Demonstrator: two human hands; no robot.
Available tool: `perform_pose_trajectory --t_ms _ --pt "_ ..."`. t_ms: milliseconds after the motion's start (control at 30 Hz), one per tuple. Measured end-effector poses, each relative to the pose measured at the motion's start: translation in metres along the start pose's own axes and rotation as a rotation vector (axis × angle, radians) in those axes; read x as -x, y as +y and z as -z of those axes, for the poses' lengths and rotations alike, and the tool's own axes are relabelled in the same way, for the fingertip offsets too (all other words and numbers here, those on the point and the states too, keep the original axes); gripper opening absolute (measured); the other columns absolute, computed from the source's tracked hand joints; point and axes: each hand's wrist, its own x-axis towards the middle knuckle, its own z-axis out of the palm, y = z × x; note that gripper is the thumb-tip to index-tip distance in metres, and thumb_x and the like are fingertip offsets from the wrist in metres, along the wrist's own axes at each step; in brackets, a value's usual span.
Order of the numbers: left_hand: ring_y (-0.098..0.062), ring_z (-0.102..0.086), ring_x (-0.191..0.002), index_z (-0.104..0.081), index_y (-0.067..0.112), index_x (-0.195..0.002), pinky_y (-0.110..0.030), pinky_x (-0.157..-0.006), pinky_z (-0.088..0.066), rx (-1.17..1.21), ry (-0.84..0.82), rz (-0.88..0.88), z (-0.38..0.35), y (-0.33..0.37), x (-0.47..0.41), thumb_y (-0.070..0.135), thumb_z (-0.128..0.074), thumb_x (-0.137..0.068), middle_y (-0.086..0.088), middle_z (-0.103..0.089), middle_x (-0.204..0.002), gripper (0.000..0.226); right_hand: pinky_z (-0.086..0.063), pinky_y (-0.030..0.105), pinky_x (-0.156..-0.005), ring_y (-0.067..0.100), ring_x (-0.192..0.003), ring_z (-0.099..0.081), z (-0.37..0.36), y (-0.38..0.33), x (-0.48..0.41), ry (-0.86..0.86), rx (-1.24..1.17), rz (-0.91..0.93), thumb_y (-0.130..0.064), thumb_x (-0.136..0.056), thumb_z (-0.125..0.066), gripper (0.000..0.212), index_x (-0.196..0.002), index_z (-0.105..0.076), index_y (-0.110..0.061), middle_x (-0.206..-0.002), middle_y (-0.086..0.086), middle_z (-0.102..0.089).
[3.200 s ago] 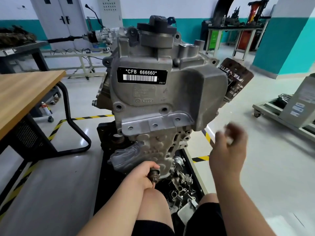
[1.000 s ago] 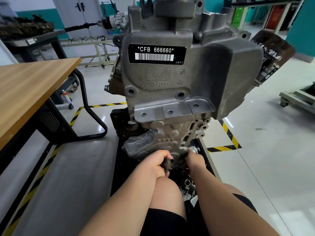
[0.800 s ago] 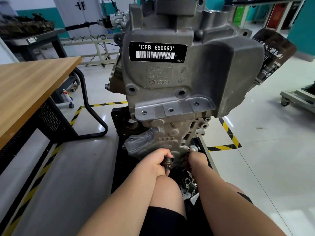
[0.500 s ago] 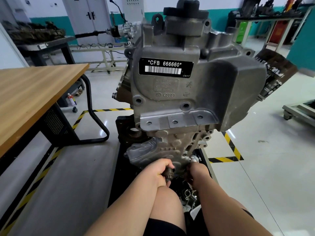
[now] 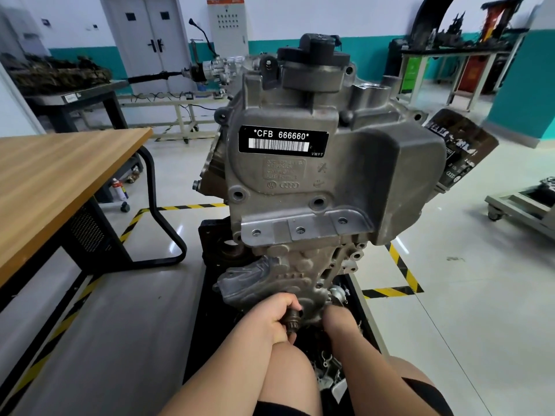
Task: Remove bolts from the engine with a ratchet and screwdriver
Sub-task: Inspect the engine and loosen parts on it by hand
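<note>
Workshop floor taped in yellow and black, beside a wooden table (image 5: 60, 181): an engine (image 5: 315, 181) stands upright on a black tray (image 5: 205, 310), between the knees of a seated person. The left hand (image 5: 277, 318) grips a dark knurled tool (image 5: 292, 321) at the engine's lower edge. The right hand (image 5: 338, 321) reaches in just beside it, its fingers hidden under the casting, so whether it holds anything cannot be told. The bolt being worked is out of sight. The engine looks like heavy, rigid cast metal, unlikely to shift under turning force. The bolt is probably small, hard and oily, best taken by its head, and the tool by its knurled part. Three seconds earlier the right hand was raised in the air to the right. It has since come down to the engine, while the left has kept its grip.
</note>
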Motion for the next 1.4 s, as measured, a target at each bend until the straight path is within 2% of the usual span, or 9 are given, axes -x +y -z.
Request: perform_pose_trajectory --t_ms 200,367,633,800,933,1067,1167,1233,1400 --pt "-0.019 -0.045 -0.058 -0.056 0.009 -0.083 -0.024 -0.053 -0.034 -0.039 -0.010 -0.026 0.000 -0.002 -0.001 0.011 -0.055 -0.078 -0.009 -0.054 -0.077 0.005 -0.039 0.019 -0.039 0.016 -0.036 -0.052 -0.034 0.023 0.028 -0.305 -0.519 -0.221 0.004 -0.095 -0.038 0.028 -0.075 -0.057 0.001 -0.048 0.011 -0.057" --pt "-0.020 -0.048 -0.058 -0.057 0.009 -0.084 -0.027 -0.053 -0.033 -0.063 0.002 -0.049 0.000 -0.003 -0.001 0.012 -0.057 -0.076 -0.010 -0.058 -0.083 0.008 -0.030 0.027 -0.054 0.020 -0.058 -0.042 -0.043 0.018 0.026 -0.338 -0.726 -0.269 -0.014 -0.101 -0.036 0.033 -0.076 -0.055 -0.001 -0.051 0.012 -0.055" --pt "-0.029 -0.052 -0.083 -0.057 0.001 -0.083 -0.033 -0.066 -0.045 0.048 -0.010 -0.070 0.000 -0.004 -0.005 0.003 -0.056 -0.074 -0.017 -0.056 -0.096 0.008 -0.042 0.040 -0.072 0.036 -0.080 -0.053 -0.052 0.020 0.018 -0.353 -0.803 -0.328 -0.020 -0.102 -0.032 0.039 -0.087 -0.060 0.002 -0.087 0.023 -0.058" --pt "-0.029 -0.054 -0.090 -0.057 0.002 -0.081 -0.030 -0.061 -0.044 0.030 0.001 -0.094 0.001 -0.004 -0.008 0.002 -0.057 -0.075 -0.016 -0.057 -0.097 0.006 -0.044 0.044 -0.087 0.036 -0.087 -0.055 -0.053 0.020 0.017 -0.309 -0.646 -0.264 -0.018 -0.103 -0.034 0.036 -0.087 -0.060 0.002 -0.091 0.024 -0.059" --pt "-0.028 -0.055 -0.080 -0.058 0.004 -0.085 -0.031 -0.064 -0.045 0.004 -0.023 -0.077 0.002 -0.002 -0.008 0.004 -0.054 -0.079 -0.015 -0.057 -0.093 0.007 -0.047 0.039 -0.068 0.036 -0.078 -0.058 -0.048 0.024 0.023 -0.220 -0.489 -0.222 -0.002 -0.098 -0.039 0.026 -0.089 -0.062 0.004 -0.080 0.021 -0.065" --pt "-0.022 -0.048 -0.073 -0.059 0.011 -0.095 -0.031 -0.069 -0.039 -0.096 -0.022 -0.035 0.004 -0.003 -0.009 0.013 -0.056 -0.079 -0.011 -0.056 -0.100 0.017 -0.052 0.021 -0.074 0.023 -0.098 -0.065 -0.024 0.043 0.036 -0.030 0.042 0.062 -0.010 -0.100 -0.041 0.028 -0.114 -0.064 -0.002 -0.120 0.018 -0.065" --pt "-0.022 -0.046 -0.069 -0.060 0.010 -0.098 -0.029 -0.062 -0.036 -0.095 -0.041 -0.045 0.004 -0.003 -0.011 0.014 -0.058 -0.077 -0.012 -0.054 -0.094 0.021 -0.054 0.036 -0.082 0.032 -0.096 -0.066 0.004 0.037 0.052 -0.004 0.302 0.250 -0.009 -0.097 -0.044 0.025 -0.079 -0.061 -0.012 -0.102 0.020 -0.070" --pt "-0.023 -0.045 -0.063 -0.058 0.009 -0.094 -0.028 -0.057 -0.033 -0.098 -0.049 -0.055 0.003 -0.003 -0.009 0.013 -0.057 -0.077 -0.012 -0.053 -0.086 0.017 -0.050 0.032 -0.086 0.027 -0.098 -0.065 0.025 0.018 0.073 -0.033 0.509 0.403 -0.019 -0.099 -0.043 0.021 -0.089 -0.060 -0.013 -0.102 0.012 -0.070" --pt "-0.023 -0.046 -0.059 -0.054 0.008 -0.082 -0.028 -0.057 -0.037 -0.056 -0.048 -0.053 0.000 -0.004 -0.005 0.017 -0.057 -0.082 -0.010 -0.050 -0.075 0.009 -0.042 0.024 -0.051 0.008 -0.052 -0.056 0.061 -0.053 0.170 -0.237 0.746 0.746 -0.041 -0.095 -0.050 0.028 -0.075 -0.051 -0.023 -0.060 -0.005 -0.063"
